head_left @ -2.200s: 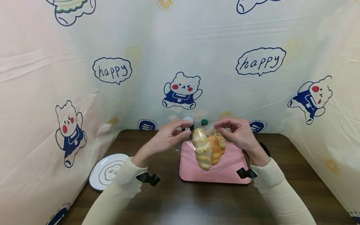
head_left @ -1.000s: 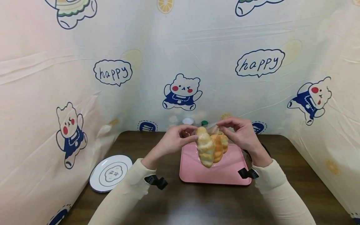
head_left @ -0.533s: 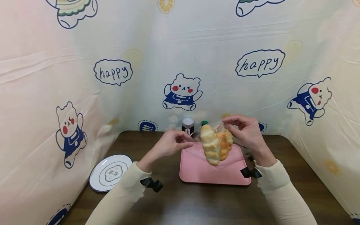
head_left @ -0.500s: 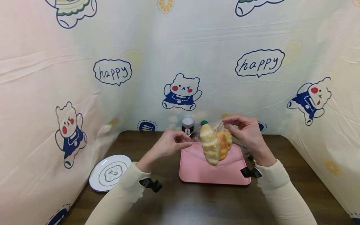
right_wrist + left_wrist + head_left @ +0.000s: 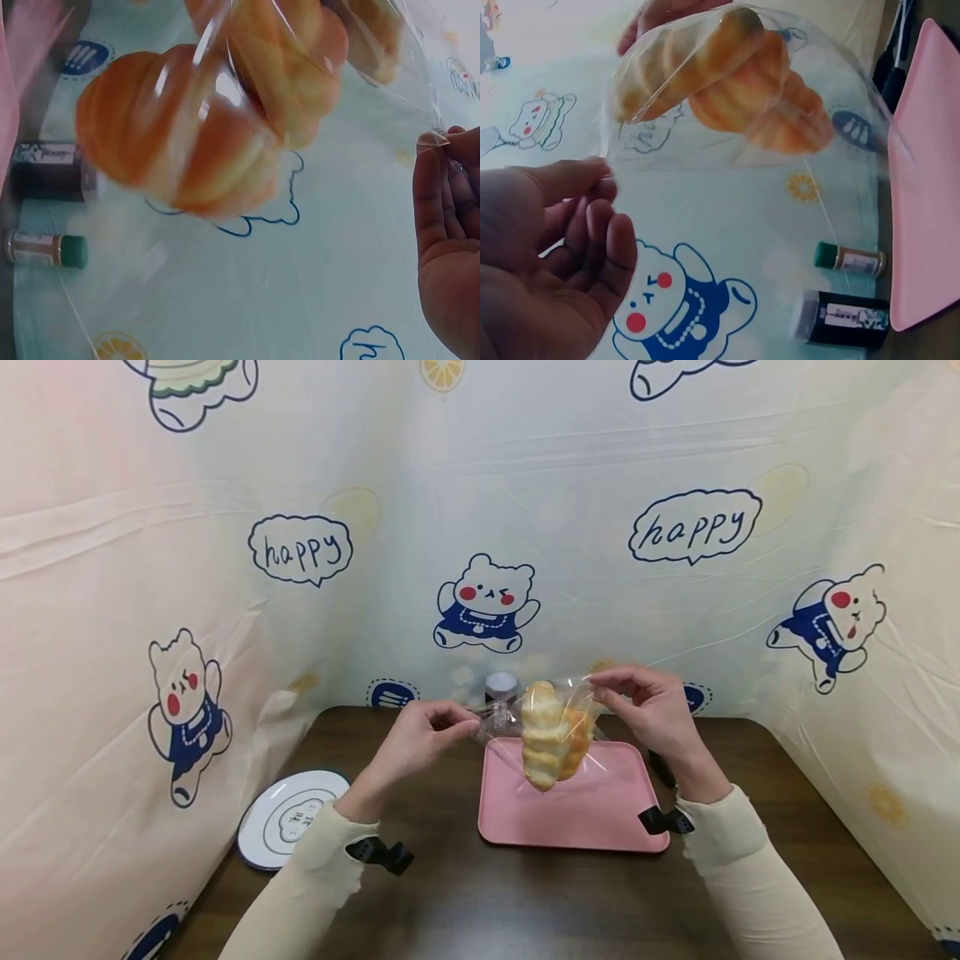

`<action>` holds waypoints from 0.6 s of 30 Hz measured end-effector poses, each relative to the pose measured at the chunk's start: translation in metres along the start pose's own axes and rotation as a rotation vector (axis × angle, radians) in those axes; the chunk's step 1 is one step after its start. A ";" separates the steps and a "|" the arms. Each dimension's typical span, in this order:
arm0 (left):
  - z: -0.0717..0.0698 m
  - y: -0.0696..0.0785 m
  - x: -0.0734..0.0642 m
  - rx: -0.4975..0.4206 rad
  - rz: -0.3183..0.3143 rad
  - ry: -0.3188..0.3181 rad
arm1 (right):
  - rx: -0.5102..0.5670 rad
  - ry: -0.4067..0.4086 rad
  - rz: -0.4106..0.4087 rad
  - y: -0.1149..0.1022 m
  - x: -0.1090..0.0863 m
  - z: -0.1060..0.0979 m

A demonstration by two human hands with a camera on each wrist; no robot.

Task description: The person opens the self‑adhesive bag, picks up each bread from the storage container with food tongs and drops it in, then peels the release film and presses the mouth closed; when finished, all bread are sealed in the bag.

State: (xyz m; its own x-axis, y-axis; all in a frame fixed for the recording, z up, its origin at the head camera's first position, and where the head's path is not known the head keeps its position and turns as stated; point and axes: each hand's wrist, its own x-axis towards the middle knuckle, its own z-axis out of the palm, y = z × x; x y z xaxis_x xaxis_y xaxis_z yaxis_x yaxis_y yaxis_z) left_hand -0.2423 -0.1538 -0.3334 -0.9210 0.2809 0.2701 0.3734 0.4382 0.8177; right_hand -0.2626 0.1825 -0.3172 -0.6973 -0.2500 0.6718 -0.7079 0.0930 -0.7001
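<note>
A clear plastic bag (image 5: 682, 154) holding several bread rolls hangs above the pink tray. In the head view a pale, ridged roll (image 5: 543, 739) is in front of a more orange roll (image 5: 577, 743); the right wrist view shows another roll (image 5: 375, 37) further back. My left hand (image 5: 420, 739) pinches the bag's left edge between thumb and index finger, its other fingers loosely curled. The opposite top corner is pinched by my right hand (image 5: 651, 708). Neither hand touches the bread itself.
The pink tray (image 5: 570, 822) lies on the dark wooden table (image 5: 480, 902). Behind it stand a dark jar with a pale lid (image 5: 851, 319) and a small green-capped bottle (image 5: 851, 259). A white plate (image 5: 273, 806) is at left; a black object (image 5: 662, 770) lies right of the tray.
My left hand went right to the bag, then drew back left, stretching the bag wider. The rolls swung right, then back left. My right hand shifted slightly right, keeping its pinch.
</note>
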 end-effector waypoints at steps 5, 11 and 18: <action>-0.006 -0.003 -0.003 -0.156 0.065 0.045 | -0.011 -0.039 0.051 0.002 -0.001 0.013; -0.015 -0.013 -0.009 -0.289 0.014 -0.029 | -0.040 -0.094 0.246 0.008 -0.005 0.038; -0.028 -0.040 -0.022 -0.379 -0.135 -0.107 | -0.106 -0.269 0.415 0.025 -0.009 0.067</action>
State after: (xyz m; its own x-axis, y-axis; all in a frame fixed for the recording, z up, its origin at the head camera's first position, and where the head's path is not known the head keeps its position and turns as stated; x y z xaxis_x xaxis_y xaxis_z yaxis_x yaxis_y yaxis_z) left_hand -0.2402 -0.2020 -0.3579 -0.9344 0.3389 0.1098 0.1644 0.1369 0.9768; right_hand -0.2662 0.1225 -0.3565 -0.8785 -0.4096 0.2461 -0.3946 0.3312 -0.8571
